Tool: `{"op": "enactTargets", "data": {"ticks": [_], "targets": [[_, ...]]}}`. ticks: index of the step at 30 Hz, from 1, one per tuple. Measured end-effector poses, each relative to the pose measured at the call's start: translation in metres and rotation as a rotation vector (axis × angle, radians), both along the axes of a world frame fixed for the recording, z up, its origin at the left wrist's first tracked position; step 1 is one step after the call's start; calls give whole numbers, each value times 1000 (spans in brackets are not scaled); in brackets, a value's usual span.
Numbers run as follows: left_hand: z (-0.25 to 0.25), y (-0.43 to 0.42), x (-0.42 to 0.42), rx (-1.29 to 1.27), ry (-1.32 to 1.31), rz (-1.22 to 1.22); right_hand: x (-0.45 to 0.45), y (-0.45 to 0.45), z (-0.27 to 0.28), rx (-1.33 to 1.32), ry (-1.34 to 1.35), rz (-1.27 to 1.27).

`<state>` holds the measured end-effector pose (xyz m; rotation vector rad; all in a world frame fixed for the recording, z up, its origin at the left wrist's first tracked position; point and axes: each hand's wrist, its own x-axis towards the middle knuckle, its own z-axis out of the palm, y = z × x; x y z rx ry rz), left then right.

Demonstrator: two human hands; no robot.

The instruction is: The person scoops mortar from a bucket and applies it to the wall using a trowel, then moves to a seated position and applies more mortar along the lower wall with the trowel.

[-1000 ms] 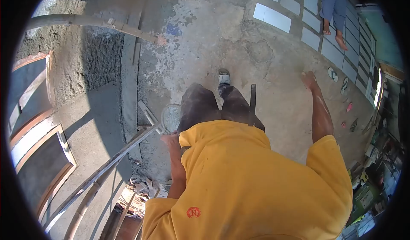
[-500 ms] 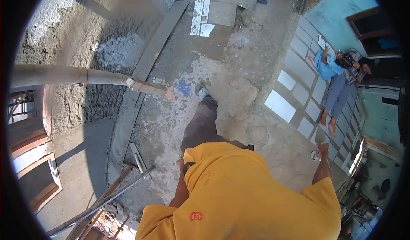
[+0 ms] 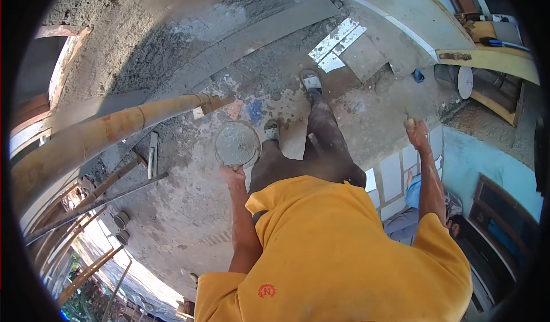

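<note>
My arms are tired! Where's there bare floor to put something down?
Bare floor lies between the left hand and the dark pole, and between the right leg and right hand. It's crowded among the lower-left poles and around the white pieces ahead.

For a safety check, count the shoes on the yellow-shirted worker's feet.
2: the left shoe, beside the round bucket; the right shoe, farther forward. Neither is hidden.

A round, grey-filled bucket [image 3: 238, 122] was left of centre, the bare left hand [image 3: 232, 175] at its lower rim. Above it ended a tan bamboo pole [image 3: 114, 127] from the left edge. White rectangular tiles [image 3: 332, 39] lay upper right of centre on grey concrete floor [image 3: 177, 207].
</note>
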<state>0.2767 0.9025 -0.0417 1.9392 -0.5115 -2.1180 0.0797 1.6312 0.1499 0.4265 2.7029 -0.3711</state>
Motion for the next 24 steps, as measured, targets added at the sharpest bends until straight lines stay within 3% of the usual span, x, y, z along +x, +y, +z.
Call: {"op": "enactTargets", "data": {"ticks": [3,6,9,11,14,16,19,22,24], "targets": [[11,31,-68,13,22,83,-160,-68,29,-207,20,285],[-3,70,-135,16,-39,271,-274,-12,-27,-246,19,606],[-33,97,-164,51,-90,414,-332,30,-20,-44,-299,442],[-79,111,-159,102,-93,529,-349,75,-20,-13,-365,387],[-129,122,-191,133,-176,632,-360,161,-27,153,-155,927],[-176,137,-195,230,-148,785,-382,130,-3,372,-622,686],[-253,147,-197,307,-111,1051,-407,127,-27,360,-518,866],[-325,173,-199,218,40,1144,-437,32,-87,333,-510,903],[-330,182,-213,194,62,1241,-439,-54,-143,273,-413,867]]}}
